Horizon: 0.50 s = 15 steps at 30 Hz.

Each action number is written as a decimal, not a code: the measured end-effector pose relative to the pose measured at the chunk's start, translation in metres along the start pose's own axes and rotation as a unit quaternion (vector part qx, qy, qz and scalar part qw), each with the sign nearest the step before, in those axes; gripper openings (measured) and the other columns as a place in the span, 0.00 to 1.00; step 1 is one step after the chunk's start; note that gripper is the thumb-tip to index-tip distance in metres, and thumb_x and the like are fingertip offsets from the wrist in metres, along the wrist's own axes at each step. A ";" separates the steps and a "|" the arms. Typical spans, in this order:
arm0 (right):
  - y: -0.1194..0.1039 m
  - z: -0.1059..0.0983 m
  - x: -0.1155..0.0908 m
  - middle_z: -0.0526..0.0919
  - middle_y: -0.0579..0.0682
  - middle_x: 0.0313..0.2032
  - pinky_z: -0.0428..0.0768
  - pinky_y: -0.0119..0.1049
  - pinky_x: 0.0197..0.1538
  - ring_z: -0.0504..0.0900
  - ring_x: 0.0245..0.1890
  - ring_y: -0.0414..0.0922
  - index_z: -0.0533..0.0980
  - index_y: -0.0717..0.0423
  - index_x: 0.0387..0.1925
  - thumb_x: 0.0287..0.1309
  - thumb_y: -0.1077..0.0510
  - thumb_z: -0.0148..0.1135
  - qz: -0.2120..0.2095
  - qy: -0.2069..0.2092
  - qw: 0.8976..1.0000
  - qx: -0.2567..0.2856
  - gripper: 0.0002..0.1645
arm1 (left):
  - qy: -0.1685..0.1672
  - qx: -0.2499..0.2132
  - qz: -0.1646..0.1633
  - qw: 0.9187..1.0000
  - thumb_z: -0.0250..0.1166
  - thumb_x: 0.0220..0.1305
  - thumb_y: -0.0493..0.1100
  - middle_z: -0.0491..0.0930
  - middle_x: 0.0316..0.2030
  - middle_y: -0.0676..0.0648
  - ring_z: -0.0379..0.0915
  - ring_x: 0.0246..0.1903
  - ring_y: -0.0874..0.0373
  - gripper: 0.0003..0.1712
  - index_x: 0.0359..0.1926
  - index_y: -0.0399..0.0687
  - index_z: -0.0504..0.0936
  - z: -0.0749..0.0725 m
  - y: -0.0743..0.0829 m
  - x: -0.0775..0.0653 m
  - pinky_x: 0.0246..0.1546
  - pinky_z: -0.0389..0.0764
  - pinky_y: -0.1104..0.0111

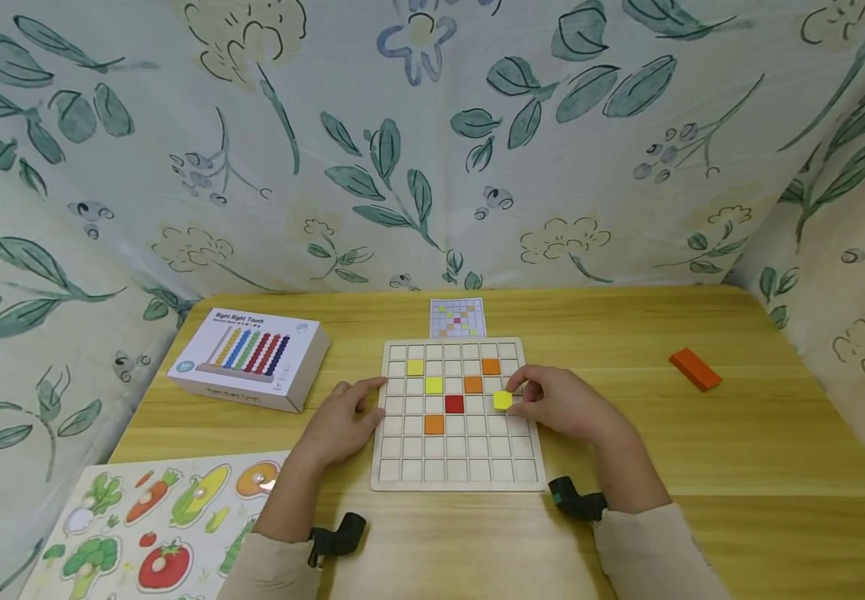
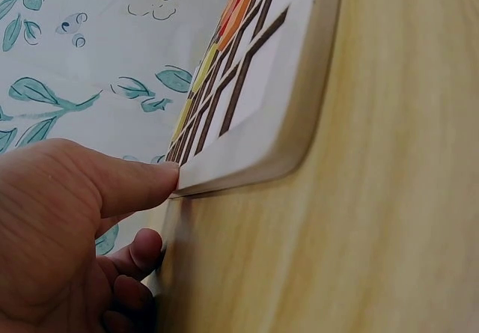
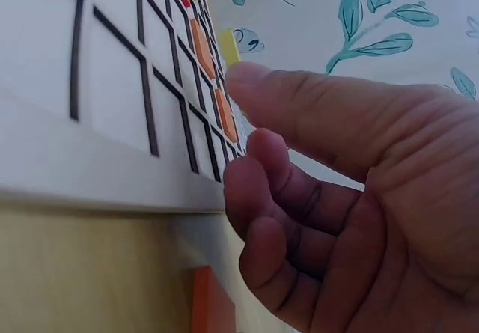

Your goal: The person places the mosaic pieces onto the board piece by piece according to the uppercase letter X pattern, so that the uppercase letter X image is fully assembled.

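Note:
A white grid board (image 1: 458,485) with square cells lies in the middle of the table. My right hand (image 1: 563,404) pinches a yellow square tile (image 1: 502,401) between thumb and index finger, over the board's right side. In the right wrist view the yellow tile (image 3: 230,45) shows past the thumb tip. Thumb and index finger of my left hand (image 1: 342,421) touch the board's left edge. Set in cells are a red tile (image 1: 453,404), several orange tiles (image 1: 473,384) and two yellow tiles (image 1: 415,367). Behind the board lies a card (image 1: 457,317) printed with a coloured grid.
An orange-red block (image 1: 695,369) lies at the right of the table (image 1: 740,433). To the left stands a bead toy box (image 1: 248,358). Nearer, a vegetable puzzle board (image 1: 203,467) lies partly under the left forearm. Leaf-patterned cloth (image 1: 402,208) hangs behind.

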State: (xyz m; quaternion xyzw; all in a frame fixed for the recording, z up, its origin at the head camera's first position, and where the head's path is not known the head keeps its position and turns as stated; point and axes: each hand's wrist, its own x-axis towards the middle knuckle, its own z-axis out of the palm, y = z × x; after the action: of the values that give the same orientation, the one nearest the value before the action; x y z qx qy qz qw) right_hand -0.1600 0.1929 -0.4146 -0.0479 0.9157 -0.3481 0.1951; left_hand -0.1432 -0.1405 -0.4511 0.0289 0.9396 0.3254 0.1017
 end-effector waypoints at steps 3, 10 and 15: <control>-0.005 0.006 0.000 0.76 0.50 0.33 0.71 0.36 0.32 0.73 0.32 0.46 0.80 0.48 0.45 0.59 0.56 0.73 0.000 -0.009 1.000 -0.001 0.14 | 0.000 -0.001 0.000 1.000 0.64 0.70 0.46 0.69 0.37 0.47 0.65 0.35 0.55 0.28 0.71 0.60 0.74 0.000 0.000 0.000 0.36 0.65 0.63; -0.016 0.019 0.000 0.76 0.49 0.30 0.72 0.36 0.34 0.74 0.31 0.45 0.81 0.48 0.41 0.56 0.58 0.76 -0.030 -0.033 0.999 -0.012 0.13 | -0.002 0.001 0.003 1.000 0.64 0.70 0.46 0.69 0.37 0.47 0.65 0.35 0.55 0.29 0.71 0.60 0.74 0.000 0.000 0.000 0.36 0.65 0.62; -0.023 0.028 -0.001 0.76 0.47 0.27 0.71 0.36 0.33 0.74 0.29 0.45 0.80 0.46 0.38 0.55 0.59 0.75 -0.043 -0.039 0.998 -0.035 0.11 | -0.002 -0.001 0.003 1.000 0.64 0.70 0.46 0.69 0.37 0.47 0.65 0.35 0.54 0.29 0.71 0.60 0.74 -0.001 0.000 0.000 0.37 0.65 0.62</control>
State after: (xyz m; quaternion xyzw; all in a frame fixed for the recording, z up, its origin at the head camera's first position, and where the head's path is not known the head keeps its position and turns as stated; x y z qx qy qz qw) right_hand -0.1494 0.1588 -0.4180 -0.1073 0.9161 -0.3219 0.2135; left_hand -0.1430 -0.1406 -0.4504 0.0322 0.9391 0.3263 0.1025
